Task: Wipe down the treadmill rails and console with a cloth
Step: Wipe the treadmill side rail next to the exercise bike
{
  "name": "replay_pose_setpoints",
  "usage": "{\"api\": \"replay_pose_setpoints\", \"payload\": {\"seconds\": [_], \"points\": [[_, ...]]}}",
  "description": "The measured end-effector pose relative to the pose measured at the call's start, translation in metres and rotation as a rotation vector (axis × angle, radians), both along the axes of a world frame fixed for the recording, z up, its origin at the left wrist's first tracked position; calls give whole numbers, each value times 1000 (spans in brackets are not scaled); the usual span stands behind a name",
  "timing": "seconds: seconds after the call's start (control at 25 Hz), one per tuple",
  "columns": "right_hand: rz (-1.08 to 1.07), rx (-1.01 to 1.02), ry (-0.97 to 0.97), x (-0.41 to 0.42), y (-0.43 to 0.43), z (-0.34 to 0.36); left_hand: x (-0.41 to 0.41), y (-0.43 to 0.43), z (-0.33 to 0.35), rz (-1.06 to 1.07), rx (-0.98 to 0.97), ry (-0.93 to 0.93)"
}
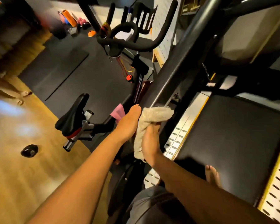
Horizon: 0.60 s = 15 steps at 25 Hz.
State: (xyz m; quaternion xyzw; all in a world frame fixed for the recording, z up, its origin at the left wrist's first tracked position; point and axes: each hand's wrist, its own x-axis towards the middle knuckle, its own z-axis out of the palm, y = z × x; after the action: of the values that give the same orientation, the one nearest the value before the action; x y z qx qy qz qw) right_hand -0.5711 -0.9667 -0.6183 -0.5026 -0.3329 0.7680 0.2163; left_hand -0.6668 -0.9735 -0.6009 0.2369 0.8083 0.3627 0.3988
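Beige cloth point(153, 115): bunched between both hands, its top end folded against the low end of the black rail point(181, 59)
Left hand point(129, 125): arm stretched straight out, fingers long and flat, pressed along the cloth's left side. Thumb is hidden, so can't say what it's doing
Right hand point(149, 143): palm on the cloth's right side, fingers tucked up under the fold and gripping it, tips mostly covered
Rail edge: runs diagonally up and away from the fingertips, with a thin shine along its right edge
Left of the hands: exercise bike point(136, 88) sits close, a pink tag point(118, 112) just behind the left fingers and the saddle point(73, 113) further out. Pretty tight there
Right of the hands: slotted metal side deck point(179, 135) just beside the right wrist, then the wide black belt point(233, 143)
Behind the right hand: a bare foot point(212, 175) on the belt
Far left: wood floor point(31, 167), lots of room
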Motion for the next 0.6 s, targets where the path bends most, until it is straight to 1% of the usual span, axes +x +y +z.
{"api": "replay_pose_setpoints", "payload": {"seconds": [0.04,0.08,0.12,0.2,0.24,0.28,0.36,0.4,0.52,0.56,0.6], "points": [[-32,77,-30,-7,21,8,-6,-2,-6,15,20,-50],[-15,152,-79,-11,43,11,-9,-3,-8,9,15,-76],[-38,173,-122,-14,72,9,-11,-5,-8,-1,1,-122],[-80,63,-140,-15,123,-2,-13,-7,-13,11,-6,-219],[-67,14,-79,-14,143,-8,-12,-9,-10,1,15,-238],[-66,10,-33,-12,153,-14,-13,-10,-10,13,25,-251],[-104,-42,-8,-13,142,-30,-12,-9,-6,51,57,-265],[-112,-62,-32,-14,121,-39,-14,-11,-9,51,84,-254],[-80,-180,-84,-19,38,-37,-15,-19,-15,8,202,-336],[-37,-88,-181,-21,20,-28,-15,-21,-19,-1,213,-349],[-19,133,-281,-24,10,-18,-15,-22,-20,32,246,-370]]}}
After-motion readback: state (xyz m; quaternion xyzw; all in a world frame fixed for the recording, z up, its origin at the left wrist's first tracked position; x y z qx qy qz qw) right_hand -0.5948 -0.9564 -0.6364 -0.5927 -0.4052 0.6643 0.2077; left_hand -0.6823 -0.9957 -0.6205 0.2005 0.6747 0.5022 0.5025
